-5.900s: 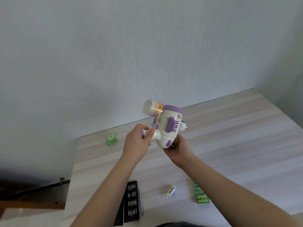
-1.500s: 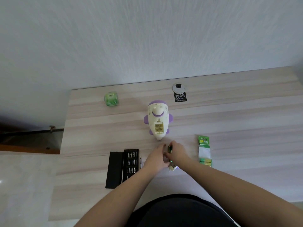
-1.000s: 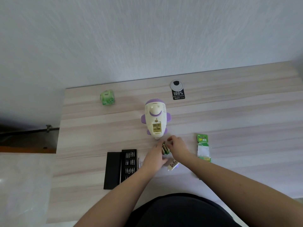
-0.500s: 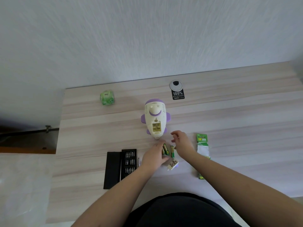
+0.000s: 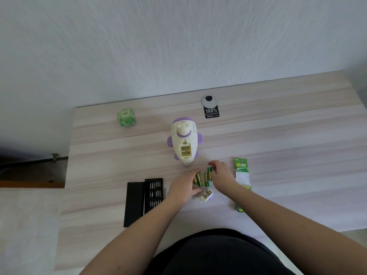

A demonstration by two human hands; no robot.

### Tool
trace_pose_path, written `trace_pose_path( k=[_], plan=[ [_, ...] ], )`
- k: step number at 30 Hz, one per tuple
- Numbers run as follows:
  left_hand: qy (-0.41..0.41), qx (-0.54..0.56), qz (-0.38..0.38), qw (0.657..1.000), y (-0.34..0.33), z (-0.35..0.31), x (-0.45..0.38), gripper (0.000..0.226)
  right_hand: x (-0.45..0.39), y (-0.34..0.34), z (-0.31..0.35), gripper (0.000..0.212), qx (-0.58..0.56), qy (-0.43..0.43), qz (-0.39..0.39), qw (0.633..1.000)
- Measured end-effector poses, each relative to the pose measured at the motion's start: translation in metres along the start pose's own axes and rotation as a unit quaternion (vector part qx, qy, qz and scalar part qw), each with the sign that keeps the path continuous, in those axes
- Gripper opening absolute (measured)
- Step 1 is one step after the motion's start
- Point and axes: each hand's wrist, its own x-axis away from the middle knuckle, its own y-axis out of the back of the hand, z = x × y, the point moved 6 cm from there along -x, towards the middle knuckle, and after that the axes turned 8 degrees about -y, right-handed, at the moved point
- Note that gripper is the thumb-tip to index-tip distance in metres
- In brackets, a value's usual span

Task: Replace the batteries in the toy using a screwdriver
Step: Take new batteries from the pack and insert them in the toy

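My right hand (image 5: 222,174) has left the cluster and now sets one battery (image 5: 209,171) down beside the others (image 5: 198,178) on the counter (image 5: 297,147); my left hand (image 5: 183,186) holds those. The toy (image 5: 184,143) lies open-bayed just beyond. Whether either grip truly pinches I cannot tell.

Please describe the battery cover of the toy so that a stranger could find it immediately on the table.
Start at the white and purple toy lying in the middle of the wooden table, its battery compartment open. Move toward the person, past the loose green batteries between the two hands. The battery cover lies just beyond them: a small cream plate with a purple edge, unlike the green cylinders.
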Motion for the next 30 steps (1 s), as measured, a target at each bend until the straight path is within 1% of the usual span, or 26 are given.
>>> trace_pose_path(
  k=[4,8,10,13,14,16,19,21,23,28,30],
  plan=[
    [0.02,-0.007,-0.003,1.0,0.001,0.002,0.002,0.08,0.002,0.002,-0.01,0.038,0.066,0.013,-0.008,0.998],
    [0.017,-0.002,-0.011,1.0,-0.001,0.0,0.006,0.075,0.002,-0.005,-0.015,0.04,0.103,0.016,0.024,0.994],
    [0.01,-0.009,-0.017,1.0,-0.002,-0.001,0.007,0.076,0.002,-0.008,-0.013,0.044,0.119,0.015,0.026,0.992],
    [0.012,-0.008,-0.026,1.0,-0.003,-0.005,0.007,0.082,0.002,-0.011,-0.003,0.054,0.171,0.033,0.03,0.984],
    [0.016,-0.007,-0.03,0.999,-0.003,-0.006,0.006,0.083,0.002,-0.012,0.001,0.053,0.186,0.045,0.034,0.981],
    [0.03,-0.011,-0.037,0.999,-0.002,-0.007,0.005,0.087,0.002,-0.014,0.004,0.044,0.199,0.062,0.038,0.977],
    [0.06,-0.038,-0.038,0.997,-0.002,-0.006,0.003,0.092,0.003,-0.011,0.005,0.032,0.208,0.047,0.016,0.977],
    [0.062,-0.042,-0.045,0.996,-0.002,-0.005,0.003,0.088,0.005,-0.008,0.007,0.03,0.209,0.035,-0.005,0.977],
    [0.053,-0.039,-0.051,0.997,-0.001,-0.005,0.003,0.078,0.007,-0.007,0.008,0.029,0.197,0.023,-0.011,0.98],
    [0.029,-0.035,-0.061,0.997,0.001,-0.001,0.005,0.06,0.006,-0.012,0.009,0.028,0.19,-0.005,0.019,0.981],
    [0.025,-0.022,-0.064,0.997,0.003,0.003,0.008,0.058,0.007,-0.012,0.011,0.027,0.182,-0.008,0.032,0.983]
  ],
)
